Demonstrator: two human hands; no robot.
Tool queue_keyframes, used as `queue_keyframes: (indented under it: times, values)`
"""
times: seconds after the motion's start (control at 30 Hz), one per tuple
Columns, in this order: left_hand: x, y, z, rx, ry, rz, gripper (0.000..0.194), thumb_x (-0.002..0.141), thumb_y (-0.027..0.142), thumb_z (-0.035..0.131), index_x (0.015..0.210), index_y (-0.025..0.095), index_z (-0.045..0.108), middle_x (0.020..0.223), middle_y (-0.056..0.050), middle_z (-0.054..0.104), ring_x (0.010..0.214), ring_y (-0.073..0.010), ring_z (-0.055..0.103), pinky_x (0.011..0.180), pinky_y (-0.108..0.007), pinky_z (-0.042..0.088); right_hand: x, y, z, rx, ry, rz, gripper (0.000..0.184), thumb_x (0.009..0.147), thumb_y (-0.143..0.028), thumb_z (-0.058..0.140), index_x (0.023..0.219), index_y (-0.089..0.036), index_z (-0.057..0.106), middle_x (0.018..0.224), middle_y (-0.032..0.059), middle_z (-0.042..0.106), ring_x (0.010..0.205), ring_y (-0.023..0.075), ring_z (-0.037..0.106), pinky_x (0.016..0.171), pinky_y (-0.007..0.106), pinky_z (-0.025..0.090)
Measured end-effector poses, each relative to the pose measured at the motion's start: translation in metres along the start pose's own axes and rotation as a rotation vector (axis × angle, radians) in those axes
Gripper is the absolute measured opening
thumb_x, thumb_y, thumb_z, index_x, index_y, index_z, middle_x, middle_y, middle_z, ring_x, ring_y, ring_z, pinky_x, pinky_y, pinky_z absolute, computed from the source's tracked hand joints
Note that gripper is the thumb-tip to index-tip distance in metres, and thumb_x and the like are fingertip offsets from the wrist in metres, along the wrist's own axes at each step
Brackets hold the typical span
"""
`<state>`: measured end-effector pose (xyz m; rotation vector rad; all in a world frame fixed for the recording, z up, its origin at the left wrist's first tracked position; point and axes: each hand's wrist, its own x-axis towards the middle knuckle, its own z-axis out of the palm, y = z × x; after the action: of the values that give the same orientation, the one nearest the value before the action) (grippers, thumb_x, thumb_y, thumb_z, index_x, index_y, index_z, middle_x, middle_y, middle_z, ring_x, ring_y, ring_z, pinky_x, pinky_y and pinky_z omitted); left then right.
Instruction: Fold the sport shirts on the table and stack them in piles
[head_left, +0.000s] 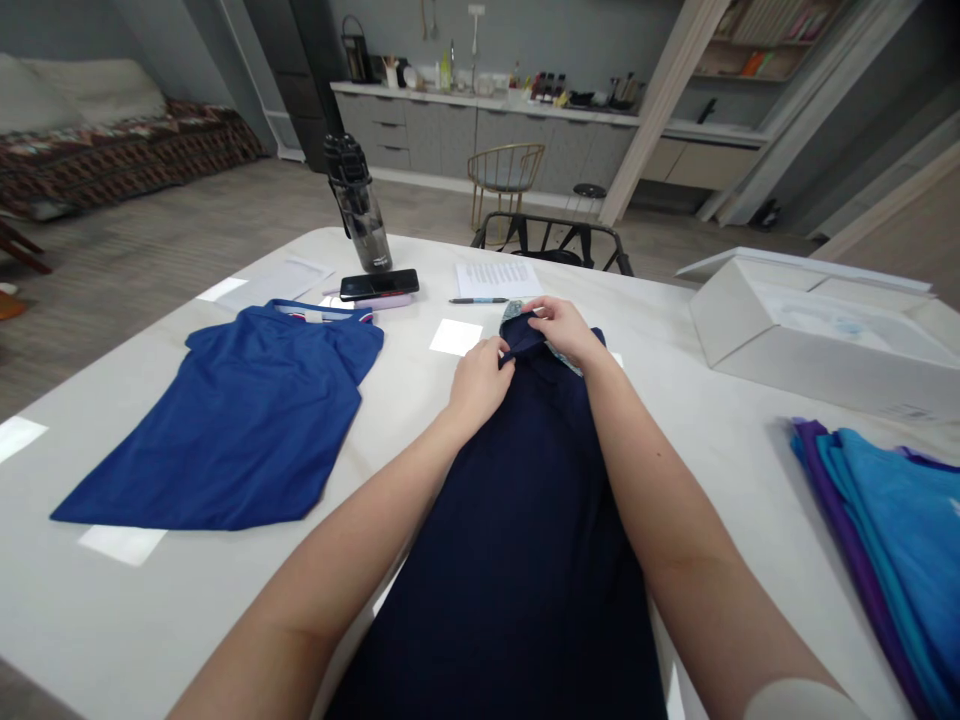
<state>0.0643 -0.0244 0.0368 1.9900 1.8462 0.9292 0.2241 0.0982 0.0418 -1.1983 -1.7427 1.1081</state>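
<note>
A dark navy garment lies stretched lengthwise on the white table in front of me, its near end running out of the bottom of the view. At its far end, a patterned light inner band shows around the opening. My left hand pinches the left edge of that opening. On the other side, my right hand grips the top edge with bent fingers. Left of the navy garment, a blue shirt is spread out, folded narrower toward its collar.
A water bottle, a black phone, a pen and a printed sheet sit at the far side of the white table. To the right are an open white box and stacked folded clothes. A black chair stands beyond.
</note>
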Motion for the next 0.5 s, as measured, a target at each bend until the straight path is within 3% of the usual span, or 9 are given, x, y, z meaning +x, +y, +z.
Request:
queue_keyframes:
  times: [0.1, 0.27, 0.5]
  values:
    - [-0.005, 0.004, 0.006, -0.076, -0.014, 0.105, 0.021, 0.093, 0.014, 0.058, 0.112, 0.023, 0.058, 0.106, -0.005, 0.069, 0.099, -0.0220, 0.066, 0.091, -0.035, 0.052, 0.002, 0.000, -0.015, -0.058, 0.037, 0.004, 0.022, 0.077, -0.016, 0.061, 0.092, -0.016, 0.078, 0.083, 0.0038, 0.074, 0.075, 0.0175, 0.065, 0.077, 0.032, 0.055]
    - [-0.014, 0.012, 0.010, -0.050, -0.114, 0.242, 0.027, 0.092, 0.005, 0.051, 0.110, 0.023, 0.060, 0.109, -0.006, 0.066, 0.102, -0.0221, 0.065, 0.092, -0.035, 0.054, -0.005, -0.003, -0.034, -0.061, 0.013, 0.045, 0.031, 0.078, -0.014, 0.063, 0.101, -0.015, 0.082, 0.090, 0.0053, 0.078, 0.078, 0.0176, 0.067, 0.083, 0.033, 0.055]
    - [-0.018, 0.023, 0.025, -0.126, -0.143, 0.348, 0.034, 0.098, 0.006, 0.047, 0.122, 0.018, 0.067, 0.134, -0.009, 0.067, 0.126, -0.0211, 0.062, 0.113, -0.038, 0.048, -0.025, -0.016, -0.061, -0.157, -0.138, 0.105, 0.052, 0.074, -0.014, 0.069, 0.125, -0.017, 0.076, 0.082, 0.0024, 0.075, 0.059, 0.0122, 0.055, 0.062, 0.026, 0.052]
